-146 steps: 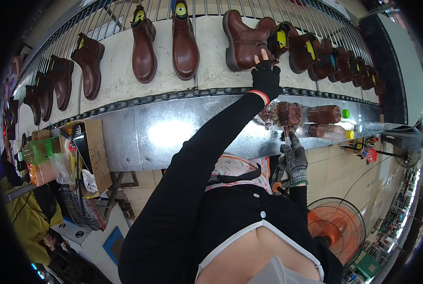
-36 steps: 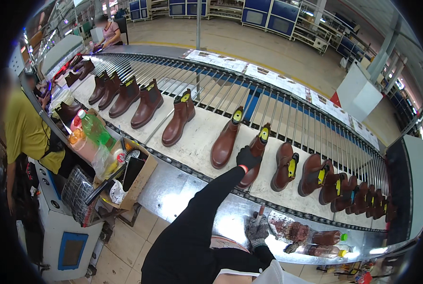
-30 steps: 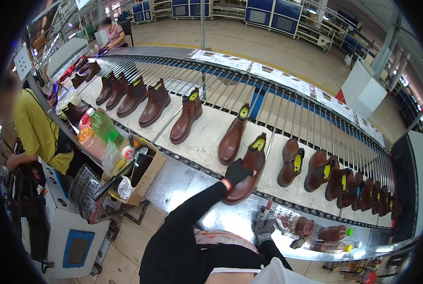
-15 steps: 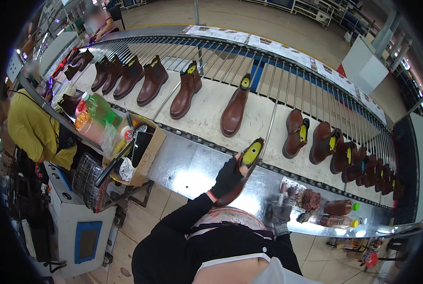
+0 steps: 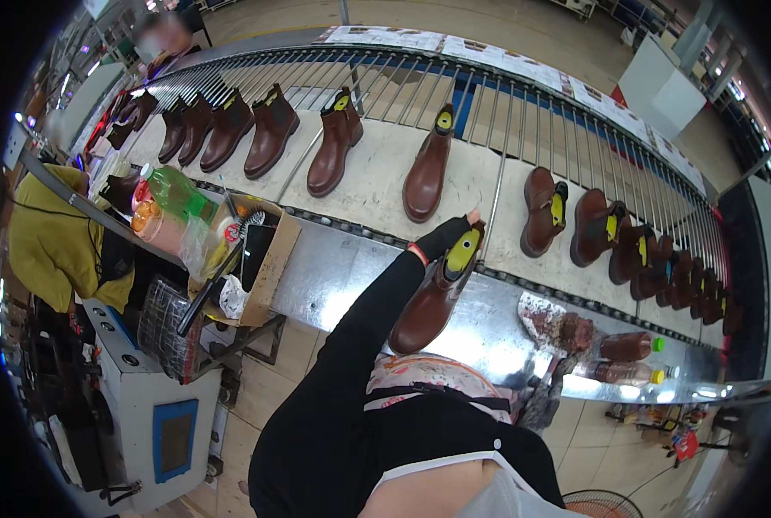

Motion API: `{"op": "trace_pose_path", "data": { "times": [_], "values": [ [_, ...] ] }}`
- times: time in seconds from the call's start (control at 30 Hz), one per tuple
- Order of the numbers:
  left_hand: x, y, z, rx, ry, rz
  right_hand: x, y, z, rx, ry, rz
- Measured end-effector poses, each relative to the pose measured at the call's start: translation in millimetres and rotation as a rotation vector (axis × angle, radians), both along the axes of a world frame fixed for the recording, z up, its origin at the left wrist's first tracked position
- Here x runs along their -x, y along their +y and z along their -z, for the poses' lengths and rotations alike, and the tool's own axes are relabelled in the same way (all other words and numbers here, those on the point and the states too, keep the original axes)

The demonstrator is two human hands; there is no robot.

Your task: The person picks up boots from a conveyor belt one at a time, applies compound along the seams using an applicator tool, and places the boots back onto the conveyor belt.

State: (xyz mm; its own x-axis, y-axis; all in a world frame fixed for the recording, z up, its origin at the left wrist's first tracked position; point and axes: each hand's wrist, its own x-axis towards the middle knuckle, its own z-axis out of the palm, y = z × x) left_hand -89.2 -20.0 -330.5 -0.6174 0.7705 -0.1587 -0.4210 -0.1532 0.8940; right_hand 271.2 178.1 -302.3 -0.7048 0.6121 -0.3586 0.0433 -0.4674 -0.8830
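A brown ankle boot (image 5: 423,318) with a yellow-green insole stands at the near edge of the metal bench, its toe towards me. My left hand (image 5: 448,239), in a black fingerless glove, is closed at the boot's collar; a bare fingertip shows beyond its back edge, and the thumb is hidden. Low at the bench's front edge is my right hand (image 5: 544,394), in a dirty grey glove. It is close to a stained, reddish-brown rag (image 5: 575,331); its fingers do not show clearly enough to tell their pose.
Brown boots (image 5: 426,177) stand along the pale conveyor (image 5: 377,186) behind the bench, backed by metal rods. Two bottles of brown liquid (image 5: 625,347) lie at right. A cardboard box (image 5: 271,274) with brushes sits at left, beside a green bottle (image 5: 176,192). A person in yellow (image 5: 53,246) is further left.
My left hand has shifted from the boot's opening to its back collar, the thumb no longer visible inside. My right hand has moved right, towards the rag. The view has shifted slightly.
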Motion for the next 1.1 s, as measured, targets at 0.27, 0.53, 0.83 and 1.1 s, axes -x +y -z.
{"op": "trace_pose_path", "data": {
  "times": [0.27, 0.53, 0.83, 1.1],
  "values": [
    [-33, -18, -58, -0.291, 0.392, -0.021, 4, 10, 12, 0.175, 0.151, -0.118],
    [-45, -39, -102, -0.734, 0.742, 0.231, 16, 7, -2, -0.022, -0.078, 0.056],
    [-69, -28, -114, -0.798, 0.704, 0.291, 12, 10, -66, -0.024, -0.019, -0.351],
    [-80, -24, -124, -0.765, 0.725, 0.291, 72, 3, -168, -1.162, 0.132, -0.801]
  ]
}}
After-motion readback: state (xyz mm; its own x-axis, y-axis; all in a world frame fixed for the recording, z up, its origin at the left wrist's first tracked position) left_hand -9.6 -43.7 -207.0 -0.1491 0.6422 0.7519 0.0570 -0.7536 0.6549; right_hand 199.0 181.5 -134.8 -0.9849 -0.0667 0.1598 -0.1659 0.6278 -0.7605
